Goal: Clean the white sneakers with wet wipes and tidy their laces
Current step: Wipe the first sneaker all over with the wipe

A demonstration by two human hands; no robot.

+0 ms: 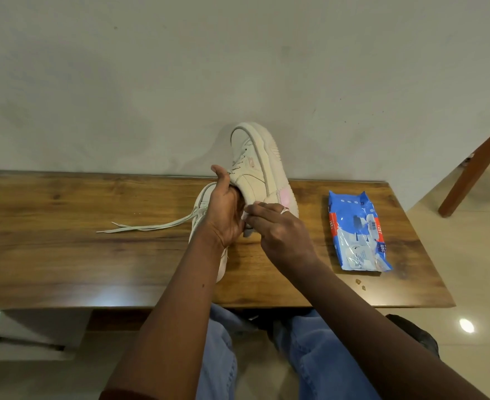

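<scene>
- Left hand (223, 210) curled round the raised sneaker (252, 166), toe up over the counter (64, 255).
- Right hand (281, 229) pinches what looks like a wet wipe (248, 231) at the heel.
- Second sneaker (206, 197) lies underneath, laces (151, 226) trailing left.
- Risk: hard rubbing twists the shoe from my one-handed hold, and it drops onto the other.

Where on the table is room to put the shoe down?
The left end of the table, beyond the laces, is bare. A narrower strip lies between the sneakers and the wipes pack. The middle is crowded with both sneakers.
</scene>
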